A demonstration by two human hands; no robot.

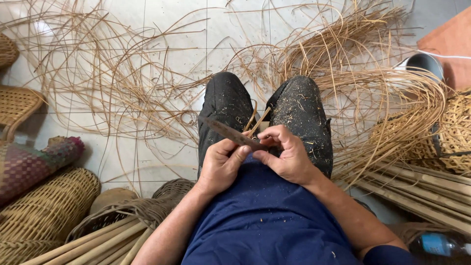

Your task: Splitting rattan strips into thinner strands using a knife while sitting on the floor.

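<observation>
dull metal blade [229, 133], dry cane strips [256, 119], glossy floor tiles [162, 29]

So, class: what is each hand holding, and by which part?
Left hand grips the knife at its handle end; right hand pinches a cane strip near its lower end.

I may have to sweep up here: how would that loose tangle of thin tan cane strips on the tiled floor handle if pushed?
The tangle of thin tan cane strips probably springs back; the strands arc freely. Likely light, and apt to snag and drag together.
</observation>
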